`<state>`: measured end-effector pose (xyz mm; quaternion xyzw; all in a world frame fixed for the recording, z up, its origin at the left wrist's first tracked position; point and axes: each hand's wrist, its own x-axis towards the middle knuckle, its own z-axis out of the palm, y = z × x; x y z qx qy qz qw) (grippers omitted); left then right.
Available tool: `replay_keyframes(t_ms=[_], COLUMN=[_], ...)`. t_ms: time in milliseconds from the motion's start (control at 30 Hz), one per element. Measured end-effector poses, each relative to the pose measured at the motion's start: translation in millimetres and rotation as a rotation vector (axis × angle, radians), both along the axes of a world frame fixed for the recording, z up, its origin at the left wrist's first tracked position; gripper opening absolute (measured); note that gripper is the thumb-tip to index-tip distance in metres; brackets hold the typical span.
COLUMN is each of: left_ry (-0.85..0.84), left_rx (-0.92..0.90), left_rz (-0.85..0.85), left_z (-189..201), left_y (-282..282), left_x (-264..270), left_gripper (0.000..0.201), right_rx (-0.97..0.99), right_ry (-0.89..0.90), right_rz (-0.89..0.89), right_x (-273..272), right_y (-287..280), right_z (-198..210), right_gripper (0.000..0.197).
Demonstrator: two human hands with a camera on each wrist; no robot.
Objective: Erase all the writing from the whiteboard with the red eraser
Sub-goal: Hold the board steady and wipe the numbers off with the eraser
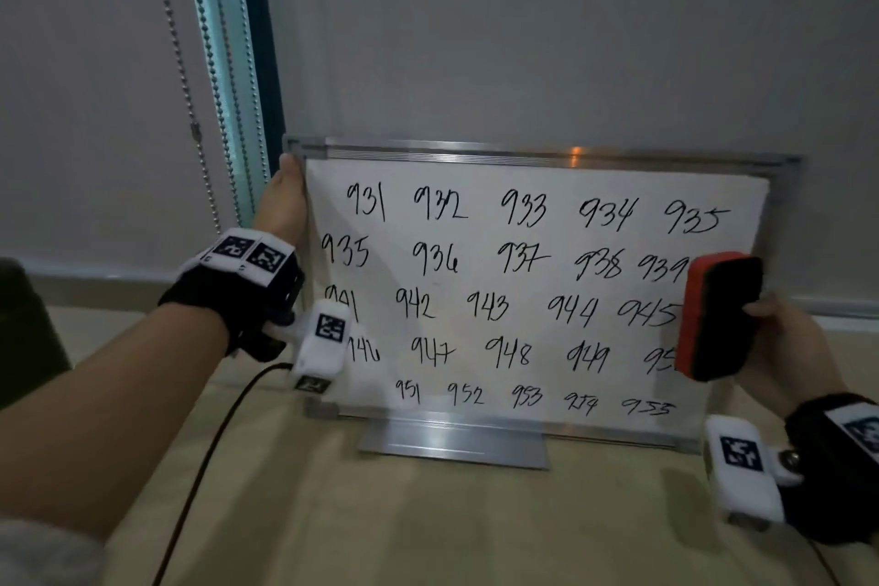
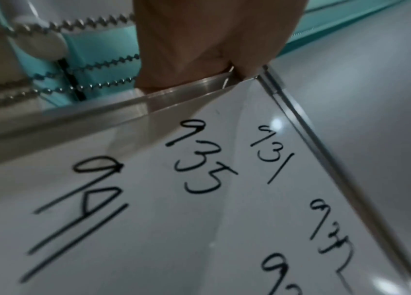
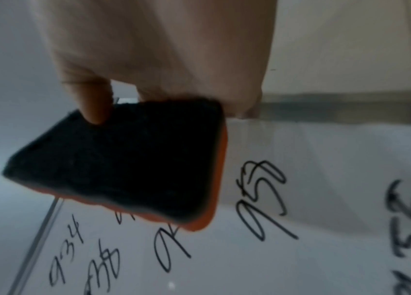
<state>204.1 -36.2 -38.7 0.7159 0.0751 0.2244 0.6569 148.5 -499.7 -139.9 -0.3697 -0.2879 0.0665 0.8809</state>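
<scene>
A small whiteboard [image 1: 537, 281] in a metal frame stands upright on the table, leaning toward the wall. Several rows of black handwritten numbers, 931 to 955, cover it. My left hand [image 1: 281, 200] grips the board's left frame edge near the top corner, and the left wrist view shows that hand [image 2: 199, 46] on the frame. My right hand [image 1: 785, 347] holds the red eraser [image 1: 718, 316] by its sides in front of the board's right edge, black felt face toward me. In the right wrist view the eraser [image 3: 123, 159] hangs just off the board surface [image 3: 325, 179].
The board's metal tray [image 1: 454, 443] juts forward onto the beige tabletop [image 1: 428, 528]. A bead chain [image 1: 178, 57] and a teal window frame [image 1: 223, 62] hang behind at the left. A black cable [image 1: 214, 452] trails from my left wrist. A dark object [image 1: 24, 333] sits at far left.
</scene>
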Motion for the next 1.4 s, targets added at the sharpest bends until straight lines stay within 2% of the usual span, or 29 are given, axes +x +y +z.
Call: replay_keyframes(t_ms=[33, 133, 233, 267, 367, 467, 600, 667, 733, 767, 800, 833, 867, 933, 967, 1033, 1067, 1133, 1167, 1233, 1300, 1367, 1400], left_ry=[0.010, 0.035, 0.046, 0.059, 0.065, 0.007, -0.041, -0.093, -0.111, -0.093, -0.071, -0.067, -0.060, -0.049, -0.053, -0.067, -0.079, -0.073, -0.072, -0.081, -0.080, -0.071, -0.072], left_rx=[0.021, 0.029, -0.077, -0.106, -0.116, -0.133, -0.057, -0.021, -0.002, 0.007, 0.017, 0.053, 0.101, 0.221, 0.296, 0.470, 0.550, 0.709, 0.776, 0.837, 0.865, 0.929, 0.967], left_rz=[-0.001, 0.017, -0.038, -0.062, -0.080, -0.065, -0.082, -0.077, -0.074, -0.063, -0.049, -0.036, -0.017, 0.021, 0.050, 0.093, 0.099, 0.085, 0.076, 0.047, 0.027, 0.036, 0.053], left_z=[4, 7, 4, 3, 7, -1, 0, 14, 24, 31, 37, 42, 48, 58, 61, 64, 64, 66, 68, 74, 77, 77, 75], left_y=[-1, 0, 12, 16, 16, 24, 19, 7, 6, 2, -3, -8, -10, -13, -15, -15, -14, -14, -14, -17, -17, -15, -14], left_x=[-6, -30, -49, -53, -84, -88, -104, -132, -136, -146, -158, -169, -175, -179, -181, -182, -181, -183, -184, -187, -186, -182, -179], left_gripper=[0.073, 0.071, 0.081, 0.083, 0.068, 0.060, 0.066, 0.064, 0.048, 0.046, 0.049, 0.052, 0.051, 0.034, 0.027, 0.030, 0.030, 0.028, 0.030, 0.035, 0.038, 0.038, 0.037], right_rx=[0.003, -0.031, -0.182, -0.244, -0.173, -0.177, -0.160, -0.167, -0.233, -0.320, -0.223, -0.209, -0.242, -0.352, -0.434, -0.522, -0.548, -0.643, -0.686, -0.848, -1.045, -1.328, -1.422], right_ry=[-0.011, 0.023, 0.117, 0.138, -0.018, -0.048, -0.110, -0.131, -0.068, -0.006, 0.088, 0.052, 0.041, -0.028, -0.052, -0.170, -0.254, -0.485, -0.664, -0.911, -1.083, -1.227, -1.357], right_rz=[0.015, -0.104, -0.315, -0.331, -0.205, -0.009, -0.060, -0.246, -0.642, -0.740, -0.758, -0.880, -1.037, -1.185, -1.253, -1.466, -1.506, -1.494, -1.419, -1.284, -1.269, -1.413, -1.495], right_x=[-9, -31, -62, -76, -116, -141, -154, -171, -174, -173, -173, -174, -162, -120, -102, -88, -109, -175, -201, -219, -209, -194, -190], right_y=[7, 0, -1, 3, 5, 3, -12, -6, -1, 2, 1, 2, -6, -55, -79, -79, -39, 77, 123, 175, 197, 222, 235], right_z=[4, 5, 12, 15, 26, 33, 29, 35, 37, 40, 40, 39, 40, 30, 29, 28, 34, 68, 80, 87, 79, 68, 66], right_gripper=[0.066, 0.066, 0.064, 0.063, 0.067, 0.066, 0.067, 0.065, 0.055, 0.051, 0.055, 0.059, 0.062, 0.062, 0.068, 0.085, 0.081, 0.054, 0.043, 0.042, 0.047, 0.051, 0.052])
